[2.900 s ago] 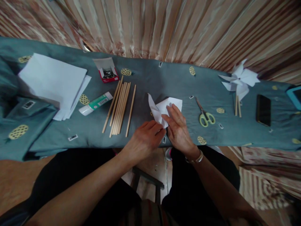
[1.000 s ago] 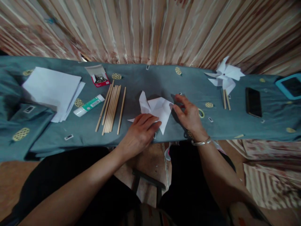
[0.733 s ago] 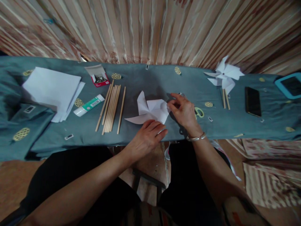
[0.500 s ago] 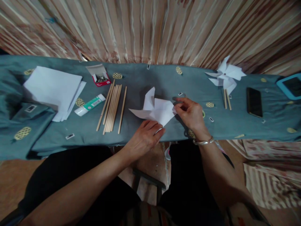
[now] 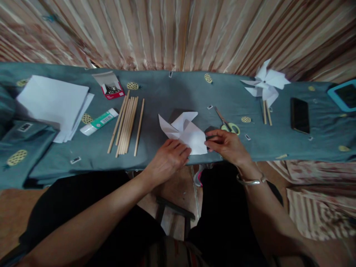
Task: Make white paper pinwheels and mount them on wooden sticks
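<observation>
the white paper pinwheel (image 5: pixel 191 137) is lying on the near middle of the green cloth (image 5: pixel 155 87), two of its blades pointing to the far side. the left hand (image 5: pixel 170 155) is bending its fingers close together and resting them over the pinwheel's near left edge, the thumb lying next to the forefinger; i cannot tell whether it is pinching the paper or only pressing it. the right hand (image 5: pixel 229 145) is reaching in from the right, half curled, with a narrow gap showing between thumb and forefinger, and its thumb tip is touching the pinwheel's right edge; whether those two tips are pinching the paper, i cannot tell. a bracelet (image 5: pixel 251 182) is circling the right wrist. just beyond the right hand, green-handled scissors (image 5: pixel 226 122) are lying with their blades pointing far and left. to the left of the pinwheel, a single stick (image 5: pixel 139 127) is lying near a row of wooden sticks (image 5: pixel 129 126). well to the right, a second pinwheel (image 5: pixel 264 82) is sitting by a phone (image 5: pixel 299 115).
</observation>
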The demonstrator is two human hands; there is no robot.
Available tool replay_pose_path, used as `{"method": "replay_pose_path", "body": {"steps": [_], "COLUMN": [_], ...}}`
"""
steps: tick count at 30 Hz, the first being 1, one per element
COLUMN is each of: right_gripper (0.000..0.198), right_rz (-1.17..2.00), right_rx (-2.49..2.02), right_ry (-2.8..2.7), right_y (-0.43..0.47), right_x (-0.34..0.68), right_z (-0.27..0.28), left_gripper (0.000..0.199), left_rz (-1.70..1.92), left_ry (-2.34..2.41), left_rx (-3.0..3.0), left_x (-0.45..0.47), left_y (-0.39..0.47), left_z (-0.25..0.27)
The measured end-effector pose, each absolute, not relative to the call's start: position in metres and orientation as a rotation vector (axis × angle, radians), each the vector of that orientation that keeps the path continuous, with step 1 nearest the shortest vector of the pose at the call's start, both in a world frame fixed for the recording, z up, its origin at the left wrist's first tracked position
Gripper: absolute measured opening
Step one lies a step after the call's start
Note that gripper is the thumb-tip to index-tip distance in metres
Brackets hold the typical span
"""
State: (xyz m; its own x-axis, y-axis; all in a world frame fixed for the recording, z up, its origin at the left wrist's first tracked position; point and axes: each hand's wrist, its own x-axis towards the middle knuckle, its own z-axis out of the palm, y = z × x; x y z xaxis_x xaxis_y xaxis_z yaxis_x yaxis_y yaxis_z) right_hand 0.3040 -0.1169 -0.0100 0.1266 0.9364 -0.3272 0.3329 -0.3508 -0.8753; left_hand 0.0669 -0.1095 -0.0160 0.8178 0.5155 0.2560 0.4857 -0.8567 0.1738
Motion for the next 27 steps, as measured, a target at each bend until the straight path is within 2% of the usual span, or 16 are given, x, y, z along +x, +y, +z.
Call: {"method": "replay_pose_path", "body": {"steps": [4, 9, 14, 20, 27], "right_gripper": [0.028, 0.022, 0.019, 0.029, 0.025], "right_rz": [1.025, 0.773, 0.869, 0.885, 1.124], "right_rx": [-1.841, -1.727, -1.627, -1.650, -1.414], "right_ry": [-1.377, -1.517, -1.741, -1.822, -1.778], "right_y": [-0.120, -0.125, -0.127, -0.127, -0.127], "right_x": [0.311, 0.307, 0.300, 0.310, 0.315], "right_z": [-0.016, -0.006, -0.001, -0.011, -0.005], "left_gripper": [0.011, 0.011, 0.006, 0.009, 0.010], "left_rz": [0.412, 0.411, 0.431, 0.457, 0.485], "left_ry": [0.782, 0.778, 0.757, 0.817, 0.824], "left_rx": [2.922, 2.902, 2.916, 2.894, 2.875], "left_x": [0.069, 0.070, 0.071, 0.071, 0.068], "left_y": [-0.109, -0.108, -0.107, -0.107, -0.107], "left_z": [-0.015, -0.016, -0.014, -0.013, -0.012]}}
